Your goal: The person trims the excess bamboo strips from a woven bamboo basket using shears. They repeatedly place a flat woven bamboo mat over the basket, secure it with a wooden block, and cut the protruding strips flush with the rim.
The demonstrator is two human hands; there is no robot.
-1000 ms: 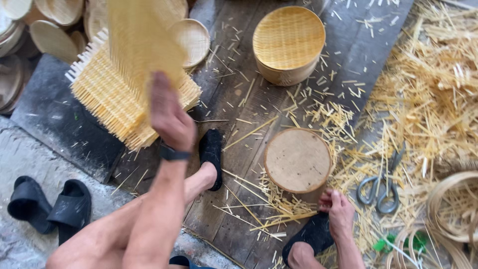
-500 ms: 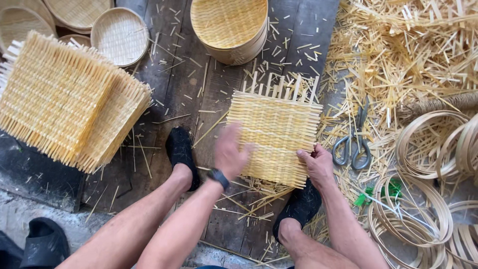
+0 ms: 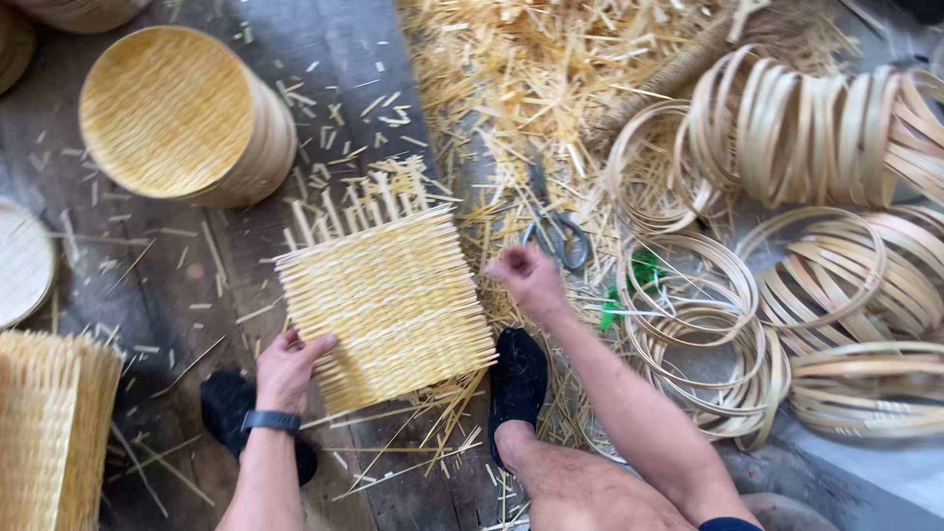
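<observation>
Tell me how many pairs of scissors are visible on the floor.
1. The scissors lie on the straw scraps just past the right hand, left of the bamboo rings. More could be buried under the straw.

Dark plank floor (image 3: 334, 59) carries a woven mat (image 3: 388, 305), scissors (image 3: 556, 231), bamboo hoops (image 3: 816, 295), straw offcuts (image 3: 531, 59).
</observation>
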